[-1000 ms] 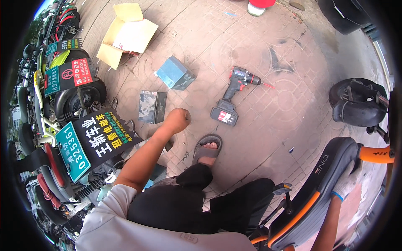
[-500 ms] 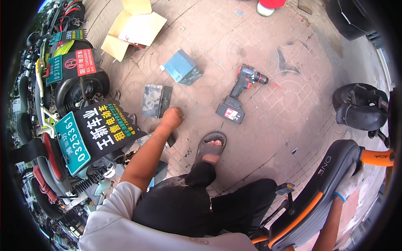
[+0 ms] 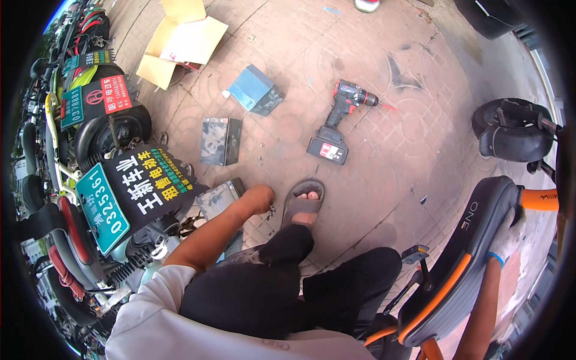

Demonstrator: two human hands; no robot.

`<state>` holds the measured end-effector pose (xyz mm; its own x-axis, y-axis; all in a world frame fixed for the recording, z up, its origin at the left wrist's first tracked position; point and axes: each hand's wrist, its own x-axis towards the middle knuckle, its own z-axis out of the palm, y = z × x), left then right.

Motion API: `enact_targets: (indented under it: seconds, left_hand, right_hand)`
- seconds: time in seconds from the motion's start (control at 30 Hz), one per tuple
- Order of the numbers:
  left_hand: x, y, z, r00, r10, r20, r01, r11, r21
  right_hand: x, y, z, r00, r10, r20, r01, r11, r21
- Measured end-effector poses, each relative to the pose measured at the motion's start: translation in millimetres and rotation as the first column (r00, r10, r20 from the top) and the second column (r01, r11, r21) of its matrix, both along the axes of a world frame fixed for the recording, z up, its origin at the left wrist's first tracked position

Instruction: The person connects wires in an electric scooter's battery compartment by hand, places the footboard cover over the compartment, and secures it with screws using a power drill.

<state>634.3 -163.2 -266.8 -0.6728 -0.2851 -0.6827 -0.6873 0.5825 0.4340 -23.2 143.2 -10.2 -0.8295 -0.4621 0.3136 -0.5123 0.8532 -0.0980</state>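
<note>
My left hand (image 3: 259,200) is closed, low over the paving beside a dark grey block (image 3: 221,198) that my forearm partly covers. Whether anything is inside those fingers is hidden. Just beyond stands a similar mottled grey-black block (image 3: 221,141), and farther off one with a blue top (image 3: 251,88). A black and red cordless drill (image 3: 337,123) with a long thin bit lies on its side to the right. My right hand (image 3: 507,239), in a pale glove with a blue cuff, is against the far side of a black, orange-trimmed scooter body (image 3: 453,258); its fingers are mostly hidden.
Parked electric bikes with mudflaps (image 3: 144,183) line the left side. An open cardboard box (image 3: 186,42) lies at the far left. A black wheel (image 3: 517,129) stands at the right, a dark bucket-like container (image 3: 489,18) beyond it. My sandalled foot (image 3: 303,207) rests mid-floor.
My left hand has drawn back toward me, away from the mottled block and alongside the nearer dark block, which shows more now. The right hand stays at the scooter body. The view has shifted slightly.
</note>
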Motion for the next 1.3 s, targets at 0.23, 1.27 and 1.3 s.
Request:
enact_targets:
  seconds: [0.23,1.27,1.3]
  left_hand:
    - [12.9,34.3,-15.5,0.987,0.117,-0.114,-0.135,0.978,-0.161]
    - [-296.9,-113.7,118.4,0.239,0.962,-0.128,-0.514,0.237,0.824]
    - [-301.0,-108.3,135.4,0.250,0.966,-0.062,-0.474,0.178,0.862]
  right_hand:
    - [-13.2,5.9,-3.5,0.997,0.045,-0.056,-0.045,0.999,0.009]
    - [46.5,-28.0,27.6,0.995,-0.053,-0.089,0.030,0.971,-0.236]
    - [58.4,-33.4,29.0,0.976,-0.037,-0.214,-0.027,0.957,-0.288]
